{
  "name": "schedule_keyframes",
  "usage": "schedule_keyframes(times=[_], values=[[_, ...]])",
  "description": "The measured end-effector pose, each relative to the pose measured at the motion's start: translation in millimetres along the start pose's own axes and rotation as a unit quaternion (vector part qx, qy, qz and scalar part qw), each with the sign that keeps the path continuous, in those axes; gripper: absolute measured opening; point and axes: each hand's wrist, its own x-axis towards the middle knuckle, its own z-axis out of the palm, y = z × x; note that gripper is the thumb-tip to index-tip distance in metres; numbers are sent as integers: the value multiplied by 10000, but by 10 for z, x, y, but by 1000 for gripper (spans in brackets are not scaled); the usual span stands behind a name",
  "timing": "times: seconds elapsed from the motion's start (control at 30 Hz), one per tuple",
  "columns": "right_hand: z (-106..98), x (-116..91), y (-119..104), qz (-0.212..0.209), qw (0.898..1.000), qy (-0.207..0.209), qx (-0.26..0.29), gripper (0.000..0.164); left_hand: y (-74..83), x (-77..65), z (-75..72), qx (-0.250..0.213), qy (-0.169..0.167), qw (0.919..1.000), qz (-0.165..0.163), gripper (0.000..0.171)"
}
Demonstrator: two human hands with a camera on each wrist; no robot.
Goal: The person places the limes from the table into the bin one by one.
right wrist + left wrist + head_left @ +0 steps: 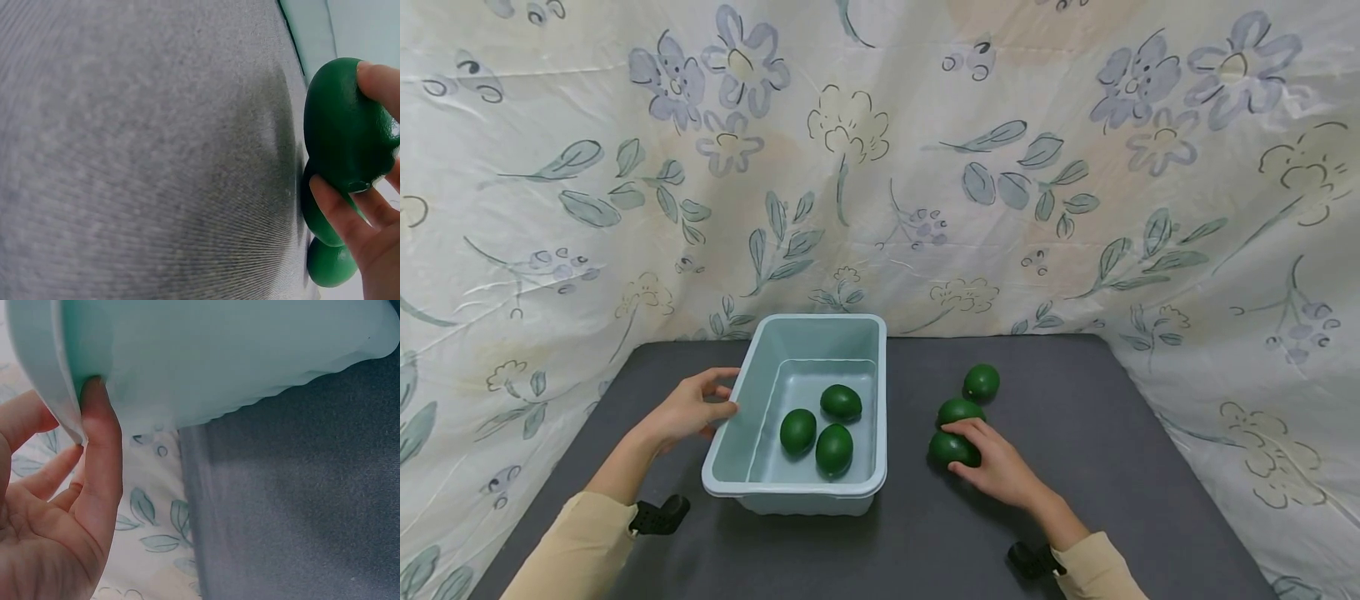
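Note:
In the head view a pale blue-green plastic bin (pixel 793 488) stands on the table with three green avocados inside, one of them this avocado (pixel 834 451). My left hand (pixel 692 408) holds the bin's left rim; the left wrist view has its digits at both sides of the rim (pixel 70 419). To the right of the bin, my right hand (pixel 996 467) grips the nearest avocado (pixel 951 450) of three outside. Directly behind that one sits a second avocado (pixel 958 411), partly covered by my fingers. A third avocado (pixel 981 382) lies farther back.
Dark grey cloth covers the table (pixel 1060 400). A floral curtain (pixel 880 167) hangs behind it and drapes down both sides. Each wrist carries a black strap device, such as the left strap (pixel 658 515).

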Motion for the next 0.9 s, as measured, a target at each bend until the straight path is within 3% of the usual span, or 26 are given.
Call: schedule_keyframes(times=[0.4,0.9], values=[[-84,98,-65,123,9998,49,174,55,12,-1,3,0,9,10000,17,64],[-251,368,-163,54,9986,348,407,54,28,-7,13,65,55,10000,-52,63]])
